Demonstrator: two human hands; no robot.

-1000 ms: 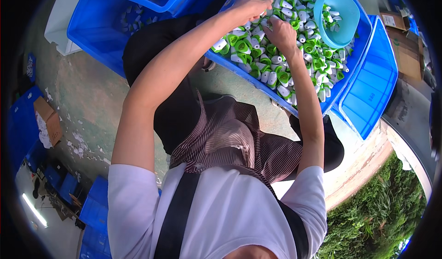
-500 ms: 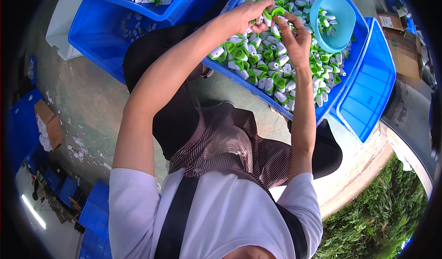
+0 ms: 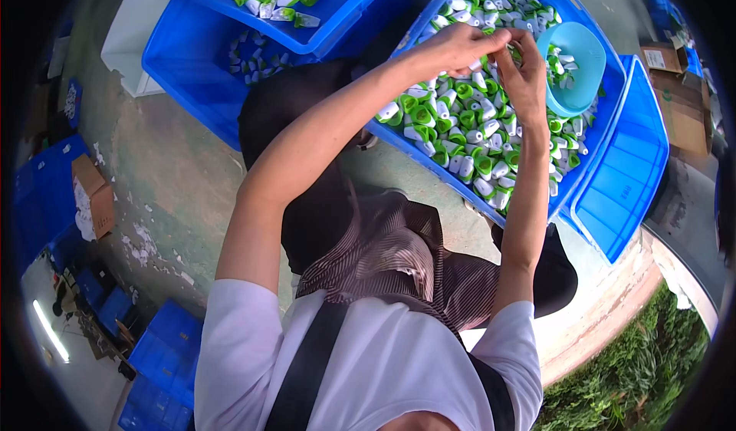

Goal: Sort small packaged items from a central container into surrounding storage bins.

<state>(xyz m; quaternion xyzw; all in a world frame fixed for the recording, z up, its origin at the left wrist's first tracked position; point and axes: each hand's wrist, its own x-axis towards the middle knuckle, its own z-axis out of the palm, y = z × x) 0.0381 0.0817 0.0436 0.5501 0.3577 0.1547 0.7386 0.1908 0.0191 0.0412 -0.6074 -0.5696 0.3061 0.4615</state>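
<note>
Above a blue crate (image 3: 429, 159) heaped with small white-and-green plastic pieces (image 3: 460, 136), my two hands meet with their fingertips together. My left hand (image 3: 462, 47) is closed, thumb stretched toward the right hand's fingers. My right hand (image 3: 526, 78) is bent in a pinch against that thumb. Whatever lies between the fingertips is too small or too covered to make out. Close to the right hand, a light-blue plastic bowl (image 3: 563, 101) sits tilted on the heap, with several of the pieces inside it.
At the upper left, a blue lid or tray (image 3: 349, 5) carries more pieces, above another blue crate (image 3: 192, 70) with pieces inside. A blue lid (image 3: 629, 178) leans at the right of the main crate. Cardboard boxes (image 3: 675, 97) stand beyond it.
The whole view has shifted, so the crates appear lower and further right. A green-and-white piece showed between my fingers before; now the fingertips are closer together and it is hidden.
</note>
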